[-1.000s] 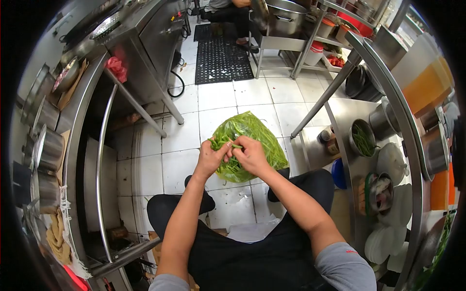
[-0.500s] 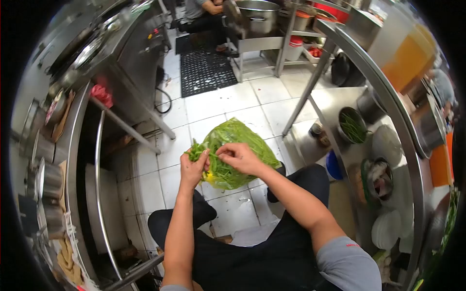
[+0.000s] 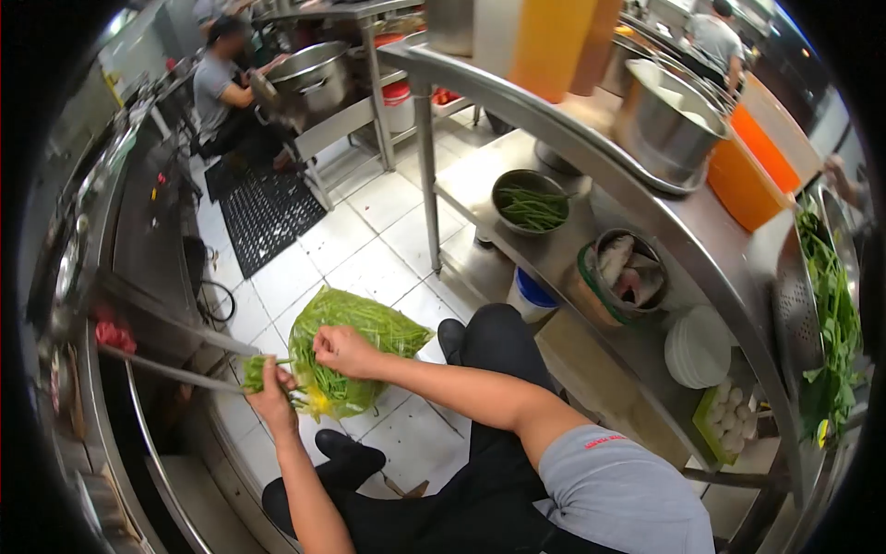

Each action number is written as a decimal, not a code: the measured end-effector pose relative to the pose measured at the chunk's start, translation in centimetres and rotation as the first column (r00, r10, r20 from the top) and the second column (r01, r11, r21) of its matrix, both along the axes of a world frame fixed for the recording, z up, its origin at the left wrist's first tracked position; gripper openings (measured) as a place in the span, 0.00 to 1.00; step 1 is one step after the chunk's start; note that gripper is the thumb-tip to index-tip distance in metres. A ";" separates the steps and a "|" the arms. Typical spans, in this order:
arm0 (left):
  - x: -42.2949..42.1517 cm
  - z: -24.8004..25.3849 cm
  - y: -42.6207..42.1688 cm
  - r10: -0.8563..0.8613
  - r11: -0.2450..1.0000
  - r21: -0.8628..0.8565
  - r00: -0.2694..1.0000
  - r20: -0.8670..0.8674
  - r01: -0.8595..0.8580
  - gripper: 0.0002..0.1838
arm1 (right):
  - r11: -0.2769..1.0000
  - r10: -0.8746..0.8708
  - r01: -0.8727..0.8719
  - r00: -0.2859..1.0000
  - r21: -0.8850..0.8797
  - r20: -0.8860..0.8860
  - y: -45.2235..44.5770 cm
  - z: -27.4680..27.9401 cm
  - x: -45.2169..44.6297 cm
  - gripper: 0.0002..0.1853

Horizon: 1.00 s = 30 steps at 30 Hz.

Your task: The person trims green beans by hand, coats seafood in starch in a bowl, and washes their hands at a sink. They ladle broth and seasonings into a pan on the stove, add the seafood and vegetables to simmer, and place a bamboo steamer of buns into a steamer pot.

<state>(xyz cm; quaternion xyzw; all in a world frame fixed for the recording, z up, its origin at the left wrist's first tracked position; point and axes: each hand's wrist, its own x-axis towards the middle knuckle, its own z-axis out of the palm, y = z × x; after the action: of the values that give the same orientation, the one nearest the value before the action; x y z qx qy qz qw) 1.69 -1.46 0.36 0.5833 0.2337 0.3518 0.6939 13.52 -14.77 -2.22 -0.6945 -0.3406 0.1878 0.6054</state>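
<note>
A clear plastic bag of long green vegetables [image 3: 378,325] rests low in front of me, between my knees. My left hand [image 3: 274,399] is closed around a small bunch of green stems [image 3: 255,373], just left of the bag. Over the bag's near side, my right hand [image 3: 343,352] has its fingers curled together; whatever they hold, if anything, is hidden. A yellow patch [image 3: 318,403] shows at the lower left of the bag, its kind unclear.
On the right, a steel shelf unit holds a bowl of green beans [image 3: 530,201], a pot of what looks like fish [image 3: 629,270], stacked white lids [image 3: 697,347] and eggs [image 3: 729,417]. A metal rail [image 3: 180,377] runs at left. A co-worker [image 3: 221,88] sits beyond the black mat [image 3: 263,214].
My view has swung to the right, so the bag and both hands appear further left. My hands are further apart, the left one holding its bunch beside the bag.
</note>
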 end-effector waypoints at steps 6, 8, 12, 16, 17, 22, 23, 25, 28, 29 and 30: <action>0.5 0.4 -0.4 -0.121 0.979 0.150 0.984 -0.132 0.140 0.07 | 0.980 0.019 -0.064 0.973 0.191 0.230 0.2 -1.2 0.1 0.11; 0.9 -0.3 -1.8 -0.066 0.988 0.132 0.988 -0.138 0.085 0.08 | 0.990 0.095 -0.117 0.961 0.073 0.261 0.3 -1.4 0.0 0.10; 0.8 -1.2 -1.6 -0.101 0.989 0.088 0.981 -0.164 0.116 0.07 | 0.989 0.075 -0.102 0.971 0.110 0.227 0.1 -1.4 -0.3 0.09; 1.5 -1.4 -2.5 -0.042 0.996 0.072 0.985 -0.168 0.055 0.07 | 0.996 -0.039 0.025 0.986 0.088 0.163 0.3 -1.0 -0.5 0.09; 1.8 -1.4 -3.2 0.017 0.996 0.090 0.988 -0.155 -0.003 0.08 | 0.991 -0.100 0.091 0.991 0.099 0.088 0.3 -0.9 -0.6 0.09; 3.3 -0.2 -3.1 0.135 0.981 0.141 0.991 -0.004 -0.133 0.14 | 0.944 -0.289 0.303 0.950 0.128 -0.121 0.6 -1.7 0.1 0.08; 3.7 1.0 -3.4 0.260 0.960 0.109 0.965 -0.023 -0.256 0.16 | 0.981 -0.192 0.188 0.977 0.047 0.097 0.3 -2.1 0.3 0.11; 4.4 1.8 -2.1 0.335 0.938 0.153 0.927 -0.168 -0.311 0.17 | 0.991 -0.094 0.117 0.951 -0.061 0.293 -0.6 -2.5 -0.4 0.14; 6.2 1.0 -0.2 0.166 0.982 0.142 0.933 -0.320 -0.126 0.18 | 0.979 -0.074 0.175 0.783 -0.104 0.617 -3.1 -2.5 -2.5 0.23; 7.1 0.8 -0.4 0.022 0.993 0.116 0.964 -0.264 0.010 0.18 | 0.982 -0.053 0.151 0.790 -0.110 0.610 -3.4 -2.9 -3.0 0.24; 7.9 1.5 -1.5 -0.120 0.985 0.099 0.972 -0.201 0.142 0.18 | 0.986 -0.028 0.123 0.795 -0.115 0.606 -4.2 -2.8 -3.0 0.25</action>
<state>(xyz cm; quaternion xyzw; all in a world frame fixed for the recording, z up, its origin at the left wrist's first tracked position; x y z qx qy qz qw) 9.60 -2.97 1.87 0.6672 0.2409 0.2592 0.6555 10.51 -19.01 -5.00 -0.7741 -0.4723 -0.0421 0.4194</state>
